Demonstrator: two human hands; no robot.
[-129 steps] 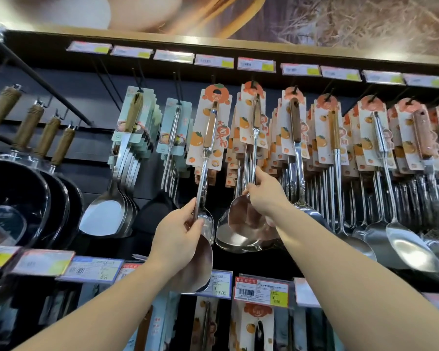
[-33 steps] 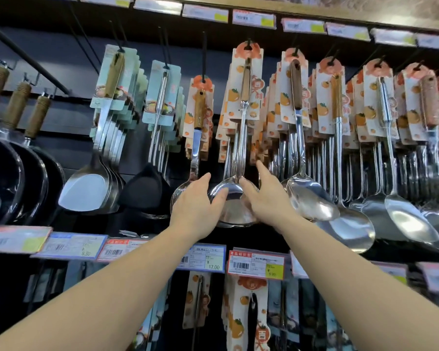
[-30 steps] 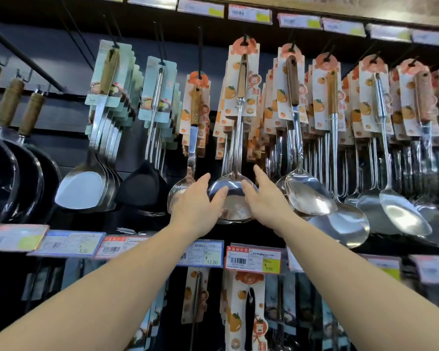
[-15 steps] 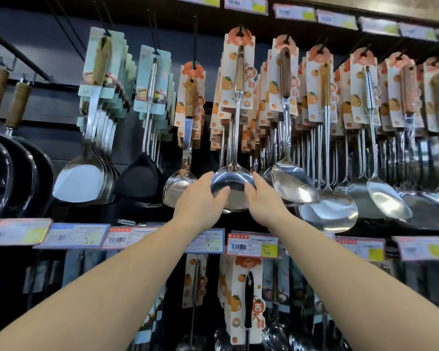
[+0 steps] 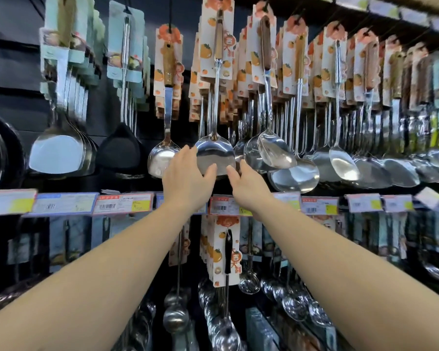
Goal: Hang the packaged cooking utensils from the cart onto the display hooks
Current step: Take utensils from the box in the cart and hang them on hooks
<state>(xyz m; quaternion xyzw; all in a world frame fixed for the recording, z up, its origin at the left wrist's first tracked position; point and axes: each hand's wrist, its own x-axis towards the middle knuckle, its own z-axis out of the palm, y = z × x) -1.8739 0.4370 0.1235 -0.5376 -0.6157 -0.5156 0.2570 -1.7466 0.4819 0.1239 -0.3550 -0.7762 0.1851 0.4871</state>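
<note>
A packaged steel spoon (image 5: 214,155) hangs from a display hook by its orange-printed card (image 5: 208,46). Its shiny bowl sits between my two hands. My left hand (image 5: 185,178) lies against the bowl's left and lower edge, fingers spread, thumb at the bottom rim. My right hand (image 5: 249,186) is just below and right of the bowl, fingers apart, with its fingertips near the rim. Neither hand closes around the spoon. To its left, alone on a separate hook, hangs a wooden-handled ladle (image 5: 162,158). The cart is out of view.
Crowded hooks of steel ladles and turners (image 5: 340,160) fill the right side. Turners on green cards (image 5: 58,153) and black woks (image 5: 0,153) hang at the left. A rail of price labels (image 5: 122,203) runs below my hands, with more packaged utensils (image 5: 226,249) under it.
Earlier I held one utensil in each hand up at the hooks. Both now hang there. My hands have since slid slightly down the spoon's bowl and the view has tilted downward.
</note>
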